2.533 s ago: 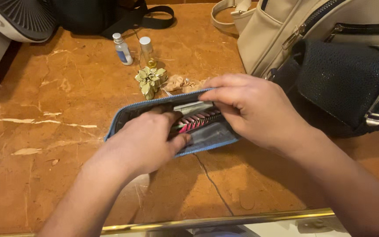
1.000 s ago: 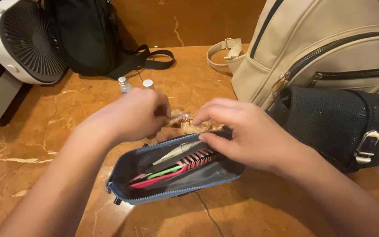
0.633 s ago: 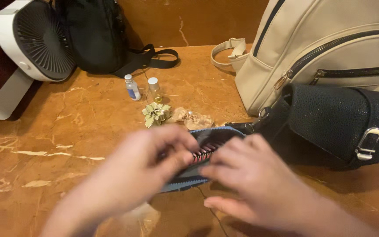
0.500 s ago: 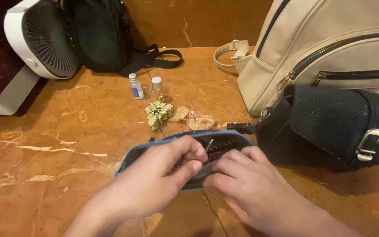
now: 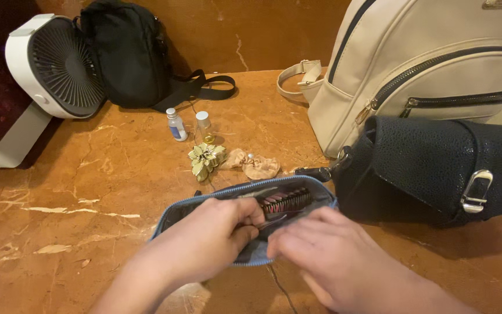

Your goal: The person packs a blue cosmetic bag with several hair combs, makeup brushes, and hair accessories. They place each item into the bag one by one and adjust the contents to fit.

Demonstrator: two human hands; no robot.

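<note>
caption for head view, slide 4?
Both hands, left and right, work inside an open blue pouch on a marble table.

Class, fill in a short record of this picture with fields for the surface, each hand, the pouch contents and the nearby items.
surface: brown marble counter
left hand: fingers inside the open blue zip pouch
right hand: on the pouch's near edge
pouch contents: pink-toothed comb; the rest is unclear
behind pouch: two small clear bottles, green flower clip, beige scrunchie
right side: black textured handbag, cream backpack
left side: white fan, black bag
</note>
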